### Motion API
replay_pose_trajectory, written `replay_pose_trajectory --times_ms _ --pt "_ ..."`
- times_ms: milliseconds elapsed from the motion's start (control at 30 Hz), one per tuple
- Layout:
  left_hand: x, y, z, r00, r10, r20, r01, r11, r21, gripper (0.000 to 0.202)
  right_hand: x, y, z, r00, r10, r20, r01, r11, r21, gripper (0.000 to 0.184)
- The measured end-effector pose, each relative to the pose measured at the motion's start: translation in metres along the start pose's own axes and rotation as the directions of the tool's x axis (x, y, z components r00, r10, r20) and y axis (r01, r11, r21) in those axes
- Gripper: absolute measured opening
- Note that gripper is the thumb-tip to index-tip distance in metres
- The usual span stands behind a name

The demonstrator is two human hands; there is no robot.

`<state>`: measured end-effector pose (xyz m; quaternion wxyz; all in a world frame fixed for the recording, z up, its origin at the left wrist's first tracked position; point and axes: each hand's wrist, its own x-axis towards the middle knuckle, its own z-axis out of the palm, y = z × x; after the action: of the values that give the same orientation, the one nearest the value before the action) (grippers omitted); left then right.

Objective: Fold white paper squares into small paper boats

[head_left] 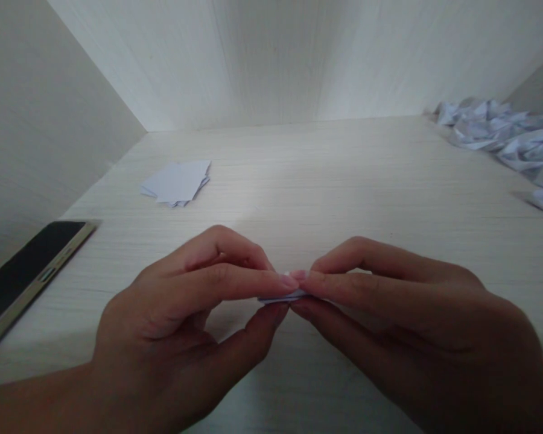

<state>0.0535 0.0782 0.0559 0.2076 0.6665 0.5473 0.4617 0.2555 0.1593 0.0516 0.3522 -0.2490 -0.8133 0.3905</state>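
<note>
A small folded piece of white paper [283, 297] is pinched edge-on between the fingertips of both hands, low over the pale wooden desk [326, 175]. My left hand [181, 325] grips its left end between thumb and forefinger. My right hand [416, 325] grips its right end the same way. The fingertips of the two hands nearly touch above the paper. Most of the paper is hidden by the fingers.
A small stack of white paper squares [177, 182] lies at the back left. A heap of folded white paper shapes [507, 135] fills the back right corner. A dark phone [25, 274] lies at the left edge. Pale walls enclose the desk.
</note>
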Motion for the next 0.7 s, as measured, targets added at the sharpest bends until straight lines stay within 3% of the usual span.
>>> replay_pose_trajectory --times_ms 367,700 --pt "0.003 0.0 -0.003 0.999 0.004 0.042 -0.005 0.999 0.041 0.032 0.001 0.004 -0.004 0.999 -0.008 0.052 0.009 1.0 -0.009 0.016" --pt "0.004 -0.004 -0.001 0.998 -0.067 0.021 0.067 0.998 0.014 0.024 0.003 0.01 -0.003 0.989 -0.035 0.146 0.05 0.994 -0.102 0.017"
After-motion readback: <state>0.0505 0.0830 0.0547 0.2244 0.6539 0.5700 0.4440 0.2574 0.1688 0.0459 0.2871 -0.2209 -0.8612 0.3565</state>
